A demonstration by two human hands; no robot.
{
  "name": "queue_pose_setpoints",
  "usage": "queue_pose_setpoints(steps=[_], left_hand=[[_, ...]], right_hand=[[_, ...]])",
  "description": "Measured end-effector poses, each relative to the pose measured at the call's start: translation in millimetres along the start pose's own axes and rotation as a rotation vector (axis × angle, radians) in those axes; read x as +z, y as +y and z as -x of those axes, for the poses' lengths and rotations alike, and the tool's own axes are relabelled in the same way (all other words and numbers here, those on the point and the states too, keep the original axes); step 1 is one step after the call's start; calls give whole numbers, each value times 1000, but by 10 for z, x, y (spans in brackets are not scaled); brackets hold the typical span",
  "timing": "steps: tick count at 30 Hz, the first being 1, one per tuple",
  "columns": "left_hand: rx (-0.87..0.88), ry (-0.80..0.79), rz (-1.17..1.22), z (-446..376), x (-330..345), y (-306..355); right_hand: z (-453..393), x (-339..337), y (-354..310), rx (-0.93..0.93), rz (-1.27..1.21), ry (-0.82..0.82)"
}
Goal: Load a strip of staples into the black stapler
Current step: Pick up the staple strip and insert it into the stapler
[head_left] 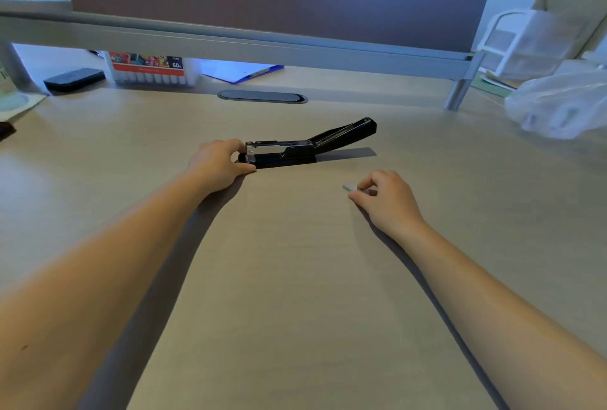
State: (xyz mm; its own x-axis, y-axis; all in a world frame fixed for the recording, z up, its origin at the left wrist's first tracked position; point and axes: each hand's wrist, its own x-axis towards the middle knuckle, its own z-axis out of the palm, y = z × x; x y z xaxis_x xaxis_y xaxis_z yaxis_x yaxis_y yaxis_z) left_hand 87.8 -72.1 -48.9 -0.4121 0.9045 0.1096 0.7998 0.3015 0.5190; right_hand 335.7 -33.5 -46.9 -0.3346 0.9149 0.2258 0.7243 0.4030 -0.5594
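Wood-look table (295,278) w/ partition behind. L hand (218,163) grips front end of black stapler (295,153), lid swung open to the right, magazine exposed. R hand (384,199), near stapler & to its right, pinches strip of staples (350,187) lying on table.

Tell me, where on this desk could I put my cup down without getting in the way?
The widest bare patch is the near desk between the two forearms. Another lies behind the stapler, up to the oval cable cover. It is crowded around the left hand at the stapler, around the right hand pinching the staple strip, and by the plastic bag.
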Motion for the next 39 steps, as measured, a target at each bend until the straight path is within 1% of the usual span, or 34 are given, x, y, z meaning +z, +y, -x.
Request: queue_pose_setpoints(steps=[3, 7, 12, 16, 21, 28, 31, 39], left_hand=[[3, 7, -10, 105, -6, 30], [22, -16, -36, 322, -49, 48], [60, -53, -9, 706, -166, 73], [94, -87, -50, 994, -232, 95], [136, -88, -28, 1206, -263, 85], [181, -117, -55, 1317, -282, 18], [187, -118, -49, 1350, -280, -5], [196, -125, -44, 1331, -265, -67]], right_hand=[[31, -1, -8, -40, -28, -8], [135, -43, -162, -165, -212, -16], [257, -64, -454, -260, -352, -17], [357, -21, -675, -349, -343, -43], [416, 74, -826, -442, -229, -117], [499, 69, -883, -397, -215, -227], [542, 79, -898, -407, -183, -267], [549, 78, -905, -404, -187, -291]])
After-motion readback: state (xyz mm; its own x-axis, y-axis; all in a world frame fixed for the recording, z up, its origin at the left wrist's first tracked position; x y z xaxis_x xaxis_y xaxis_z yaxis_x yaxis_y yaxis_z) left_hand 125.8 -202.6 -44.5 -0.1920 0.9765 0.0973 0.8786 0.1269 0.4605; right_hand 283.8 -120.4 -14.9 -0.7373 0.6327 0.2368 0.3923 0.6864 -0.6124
